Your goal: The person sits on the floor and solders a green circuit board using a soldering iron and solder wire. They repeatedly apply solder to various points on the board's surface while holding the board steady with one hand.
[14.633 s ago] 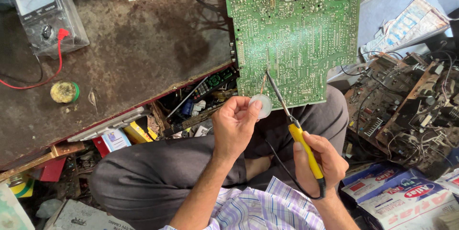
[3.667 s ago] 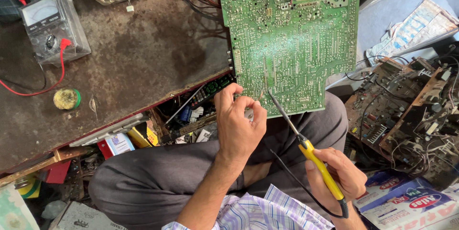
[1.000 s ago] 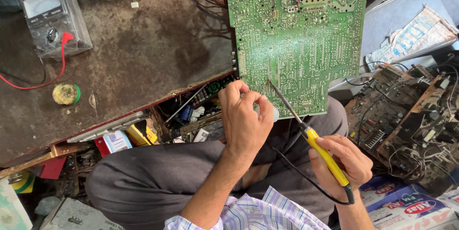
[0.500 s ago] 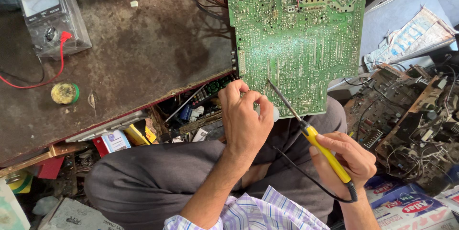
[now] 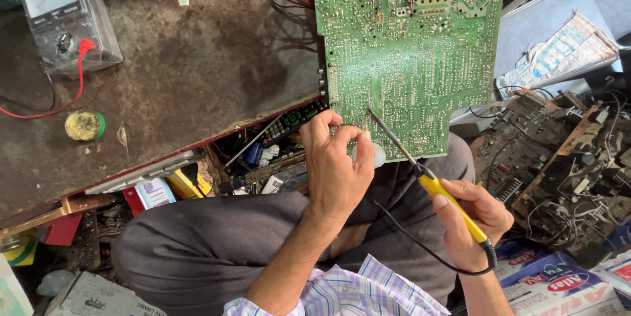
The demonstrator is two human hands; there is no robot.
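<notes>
A large green circuit board [image 5: 411,46] lies solder side up, overhanging the near edge of a dark worn workbench [image 5: 184,86]. My right hand [image 5: 473,221] grips a yellow-handled soldering iron [image 5: 427,178]; its tip touches the board near its lower edge. My left hand [image 5: 335,165] is curled at the board's near edge, pinching something small and pale, probably a solder spool [image 5: 374,155], mostly hidden by the fingers. My grey-trousered legs are crossed beneath.
An analogue multimeter [image 5: 69,23] in a plastic cover sits far left with a red lead. A small round tin [image 5: 84,125] lies near it. Scrap circuit boards and wires [image 5: 565,171] pile at right. Boxes and clutter fill the shelf under the bench.
My left hand has closed over the pale spool at the board's edge, and the iron's tip has settled on the board. The right hand shifted slightly right.
</notes>
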